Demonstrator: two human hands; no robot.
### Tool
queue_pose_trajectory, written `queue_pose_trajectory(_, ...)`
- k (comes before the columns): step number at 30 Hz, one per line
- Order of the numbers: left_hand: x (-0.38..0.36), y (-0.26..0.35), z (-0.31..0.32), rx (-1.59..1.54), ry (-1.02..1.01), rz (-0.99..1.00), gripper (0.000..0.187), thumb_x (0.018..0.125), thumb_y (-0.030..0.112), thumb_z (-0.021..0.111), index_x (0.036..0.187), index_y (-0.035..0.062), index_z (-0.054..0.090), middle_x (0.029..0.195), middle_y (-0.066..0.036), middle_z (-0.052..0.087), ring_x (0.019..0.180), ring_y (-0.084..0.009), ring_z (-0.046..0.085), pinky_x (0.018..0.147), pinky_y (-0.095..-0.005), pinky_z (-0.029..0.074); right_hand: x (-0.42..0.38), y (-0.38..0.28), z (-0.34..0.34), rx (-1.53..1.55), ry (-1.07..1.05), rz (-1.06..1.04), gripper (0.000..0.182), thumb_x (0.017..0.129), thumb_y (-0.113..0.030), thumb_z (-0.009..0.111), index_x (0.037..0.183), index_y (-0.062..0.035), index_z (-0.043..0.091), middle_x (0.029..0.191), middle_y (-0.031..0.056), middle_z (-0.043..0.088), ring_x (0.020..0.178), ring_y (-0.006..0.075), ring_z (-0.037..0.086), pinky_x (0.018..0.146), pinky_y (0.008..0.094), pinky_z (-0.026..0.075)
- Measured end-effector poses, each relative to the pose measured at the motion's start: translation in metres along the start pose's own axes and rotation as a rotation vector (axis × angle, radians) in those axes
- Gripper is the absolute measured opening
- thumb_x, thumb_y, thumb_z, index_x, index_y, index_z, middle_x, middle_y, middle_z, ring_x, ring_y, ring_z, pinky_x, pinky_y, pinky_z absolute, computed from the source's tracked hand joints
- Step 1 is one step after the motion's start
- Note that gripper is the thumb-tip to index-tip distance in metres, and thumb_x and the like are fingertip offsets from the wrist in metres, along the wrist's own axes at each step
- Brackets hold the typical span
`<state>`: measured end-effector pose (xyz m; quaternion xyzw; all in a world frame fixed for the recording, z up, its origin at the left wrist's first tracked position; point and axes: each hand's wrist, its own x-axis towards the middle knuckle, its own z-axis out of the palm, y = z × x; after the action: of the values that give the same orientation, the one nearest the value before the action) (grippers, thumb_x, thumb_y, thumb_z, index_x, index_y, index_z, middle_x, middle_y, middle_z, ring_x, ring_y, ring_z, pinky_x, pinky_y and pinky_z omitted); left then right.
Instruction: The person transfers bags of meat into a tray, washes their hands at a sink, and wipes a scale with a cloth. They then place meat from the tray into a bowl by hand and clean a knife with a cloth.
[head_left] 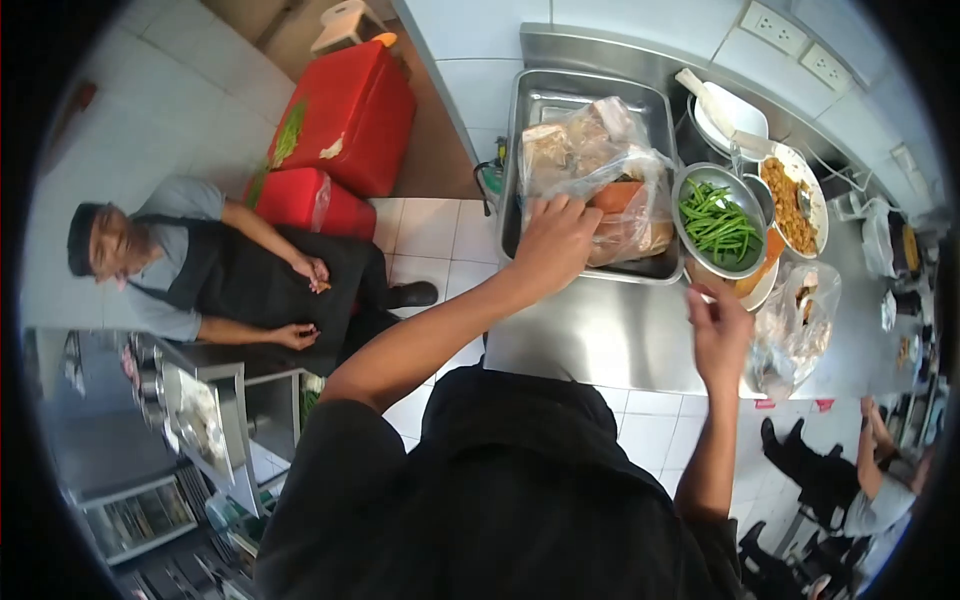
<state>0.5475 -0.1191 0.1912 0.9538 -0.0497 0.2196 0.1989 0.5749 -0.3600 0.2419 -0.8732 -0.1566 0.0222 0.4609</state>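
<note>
While the left hand lies over the clear plastic bag in the metal tray near the table's back left corner, its fingertips meet the film; whether they pinch it is unclear. The right hand, fingers bent, hovers beside the bowl of green beans, too blurred to show any grip. The bag looks limp, slippery and probably weighty, best gathered at its loose film and supported underneath.
</note>
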Motion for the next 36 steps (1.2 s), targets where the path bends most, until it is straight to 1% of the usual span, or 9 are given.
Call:
queue_pose_trajectory(6, 0.005, -0.020, -0.001, -0.362, -0.021, 0.094, 0.004, 0.071, 0.006, 0.052, 0.070, 0.0015, 0.052, 0.070, -0.013, 0.053, 0.073, -0.0315, 0.053, 0.071, -0.0374, 0.038, 0.010, -0.005, 0.086, -0.165, 0.059, -0.026, 0.032, 0.075, -0.002, 0.065, 0.106, 0.0006, 0.058, 0.086, 0.0142, 0.063, 0.059, 0.0183, 0.059, 0.055, 0.0290, 0.047)
queue_pose_trajectory(14, 0.032, -0.014, -0.004, -1.162, -0.270, -0.493, 0.020, 0.081, 0.008, 0.042, 0.064, 0.0012, 0.052, 0.057, -0.003, 0.048, 0.051, -0.0100, 0.043, 0.046, -0.0279, 0.033, 0.010, -0.007, 0.109, -0.225, 0.241, 0.114, 0.060, 0.067, -0.003, 0.071, 0.123, -0.0026, 0.048, 0.098, 0.0180, 0.059, 0.076, 0.0232, 0.060, 0.066, 0.0339, 0.048)
queue_pose_trajectory(18, 0.061, -0.010, -0.038, -1.403, -0.224, -0.612, 0.015, 0.078, 0.006, 0.042, 0.066, 0.0048, 0.051, 0.057, 0.000, 0.044, 0.048, -0.0083, 0.037, 0.043, -0.0251, 0.028, 0.011, -0.011, 0.115, -0.259, 0.237, 0.159, 0.073, 0.064, -0.007, 0.076, 0.128, -0.0014, 0.041, 0.109, 0.0211, 0.055, 0.095, 0.0300, 0.057, 0.076, 0.0355, 0.047)
queue_pose_trajectory(22, 0.093, -0.013, -0.069, -1.645, -0.217, -0.639, 0.012, 0.074, 0.003, 0.042, 0.064, 0.0071, 0.047, 0.055, 0.001, 0.037, 0.046, -0.0071, 0.029, 0.042, -0.0244, 0.024, 0.016, -0.014, 0.137, -0.317, 0.321, -0.077, 0.093, 0.062, -0.013, 0.080, 0.136, 0.0007, 0.025, 0.127, 0.0258, 0.043, 0.117, 0.0353, 0.045, 0.097, 0.0372, 0.037)
queue_pose_trajectory(24, 0.107, -0.013, -0.084, -1.698, -0.314, -0.742, 0.012, 0.074, 0.003, 0.042, 0.063, 0.0067, 0.045, 0.053, 0.002, 0.035, 0.045, -0.0087, 0.027, 0.042, -0.0247, 0.023, 0.020, -0.021, 0.142, -0.011, 0.369, -0.046, 0.095, 0.062, -0.011, 0.079, 0.137, -0.0005, 0.021, 0.127, 0.0243, 0.044, 0.117, 0.0326, 0.045, 0.096, 0.0359, 0.037)
queue_pose_trajectory(28, 0.136, -0.016, -0.104, -1.713, -0.376, -0.726, 0.015, 0.076, 0.006, 0.040, 0.061, 0.0074, 0.043, 0.052, 0.000, 0.032, 0.044, -0.0096, 0.024, 0.042, -0.0264, 0.023, 0.034, -0.020, 0.138, 0.438, 0.447, 0.022, 0.076, 0.075, -0.002, 0.069, 0.136, -0.0002, 0.023, 0.123, 0.0190, 0.049, 0.108, 0.0215, 0.052, 0.090, 0.0298, 0.042)
queue_pose_trajectory(32, 0.178, -0.022, -0.112, -1.717, -0.469, -0.734, 0.017, 0.079, 0.013, 0.044, 0.065, 0.0041, 0.047, 0.053, -0.001, 0.036, 0.047, -0.0109, 0.029, 0.044, -0.0282, 0.028, 0.052, -0.025, 0.124, 0.296, 0.588, 0.044, 0.043, 0.081, -0.002, 0.062, 0.120, 0.0053, 0.048, 0.099, 0.0129, 0.062, 0.085, 0.0155, 0.059, 0.077, 0.0259, 0.046)
queue_pose_trajectory(33, 0.189, -0.032, -0.111, -1.716, -0.470, -0.750, 0.017, 0.079, 0.013, 0.044, 0.065, 0.0041, 0.047, 0.053, -0.001, 0.036, 0.047, -0.0109, 0.029, 0.044, -0.0282, 0.028, 0.056, -0.028, 0.123, 0.251, 0.677, 0.035, 0.027, 0.081, -0.006, 0.064, 0.104, 0.0062, 0.059, 0.083, 0.0117, 0.065, 0.073, 0.0148, 0.058, 0.069, 0.0263, 0.046)
queue_pose_trajectory(36, 0.243, -0.067, -0.094, -1.987, -0.546, -0.553, 0.022, 0.087, 0.007, 0.037, 0.071, 0.0067, 0.052, 0.052, -0.004, 0.041, 0.039, -0.0137, 0.038, 0.039, -0.0267, 0.042, 0.073, -0.047, 0.104, -0.022, 0.696, 0.125, 0.021, 0.080, -0.010, 0.064, 0.093, 0.0061, 0.063, 0.076, 0.0136, 0.064, 0.068, 0.0159, 0.059, 0.065, 0.0272, 0.046)
